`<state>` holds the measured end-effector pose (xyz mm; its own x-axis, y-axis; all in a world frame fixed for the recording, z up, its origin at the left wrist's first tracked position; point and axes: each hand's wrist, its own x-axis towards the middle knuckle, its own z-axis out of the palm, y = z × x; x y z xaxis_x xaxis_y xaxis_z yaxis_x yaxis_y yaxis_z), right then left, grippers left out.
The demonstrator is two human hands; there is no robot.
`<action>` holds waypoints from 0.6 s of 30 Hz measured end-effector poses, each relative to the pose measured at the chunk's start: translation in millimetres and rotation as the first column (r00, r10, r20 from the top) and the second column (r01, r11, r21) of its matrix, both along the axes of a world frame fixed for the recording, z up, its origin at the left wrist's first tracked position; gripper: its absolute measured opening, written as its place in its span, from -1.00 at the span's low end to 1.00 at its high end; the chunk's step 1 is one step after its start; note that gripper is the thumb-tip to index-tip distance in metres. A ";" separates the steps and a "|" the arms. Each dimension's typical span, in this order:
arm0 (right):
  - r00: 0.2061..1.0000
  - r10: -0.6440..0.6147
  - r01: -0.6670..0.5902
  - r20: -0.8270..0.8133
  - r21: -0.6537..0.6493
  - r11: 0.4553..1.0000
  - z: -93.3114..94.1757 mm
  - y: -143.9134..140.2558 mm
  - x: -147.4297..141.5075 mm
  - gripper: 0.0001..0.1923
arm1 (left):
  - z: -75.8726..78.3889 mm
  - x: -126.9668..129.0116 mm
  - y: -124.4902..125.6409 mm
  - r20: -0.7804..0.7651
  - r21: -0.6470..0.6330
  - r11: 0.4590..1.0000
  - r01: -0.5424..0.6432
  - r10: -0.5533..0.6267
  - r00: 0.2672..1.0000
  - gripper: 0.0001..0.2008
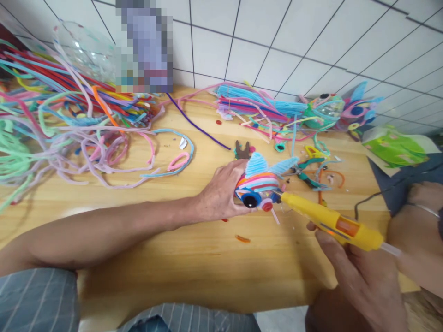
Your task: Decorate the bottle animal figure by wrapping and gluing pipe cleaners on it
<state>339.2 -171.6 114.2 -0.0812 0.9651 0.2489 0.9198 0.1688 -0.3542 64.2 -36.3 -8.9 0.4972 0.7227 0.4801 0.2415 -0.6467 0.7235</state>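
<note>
My left hand (224, 189) is wrapped around a small fish craft (261, 182) with a rounded body. Pink, white, orange and blue pipe-cleaner stripes cover it, with light-blue fins on top. One black eye ringed in blue and a red round mouth face me. In my right hand (363, 276) is a yellow hot glue gun (325, 216), its nozzle tip at the fish's right side, touching or very close. A clear glue stick juts from the gun's back end.
Loose pipe cleaners (114, 157) tangle across the left. Along the tiled wall lie bundled pipe cleaners (256, 103) and a green fish craft (323, 110). Teal-handled pliers (308, 173) rest beyond the glue gun. A person's banded wrist (424, 207) shows at the right edge.
</note>
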 end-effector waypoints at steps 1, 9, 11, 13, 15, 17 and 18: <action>1.000 -0.011 0.011 0.011 -0.006 1.000 -0.7 -0.2 1.6 -0.74 | 0.7 -0.1 -0.2 -0.007 -0.001 1.000 -0.005 0.005 1.000 -0.01; 0.999 -0.026 0.026 0.032 -0.012 1.000 -4.9 -1.6 11.3 -0.72 | 6.0 1.7 0.8 0.017 0.004 1.000 -0.011 0.011 1.000 -0.08; 0.999 -0.030 0.031 0.044 -0.016 0.999 -6.1 -2.7 11.4 -0.72 | 6.5 2.9 1.0 0.028 0.018 1.000 -0.018 0.018 0.999 -0.11; 0.999 -0.026 0.026 0.033 -0.005 1.000 -6.6 -3.2 8.3 -0.72 | 6.5 4.1 1.0 0.024 0.014 0.999 -0.029 0.029 0.999 -0.13; 0.999 -0.029 0.029 -0.018 -0.018 0.999 -5.9 -2.9 3.0 -0.74 | 6.0 5.0 0.9 0.021 0.010 0.999 -0.031 0.031 0.999 -0.14; 0.997 -0.035 0.032 -0.074 -0.041 0.999 -4.3 -2.4 -1.7 -0.77 | 5.4 5.3 0.8 0.032 0.021 0.999 -0.030 0.029 0.999 -0.14; 0.996 -0.031 0.027 -0.086 -0.051 0.998 -3.4 -2.1 -2.9 -0.78 | 5.1 5.3 0.8 0.039 0.030 0.999 -0.034 0.033 0.999 -0.13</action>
<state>336.2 -173.7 110.8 -0.0331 0.9782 0.2052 0.8895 0.1225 -0.4402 69.6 -35.6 -3.7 0.4539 0.7230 0.5208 0.2358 -0.6611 0.7123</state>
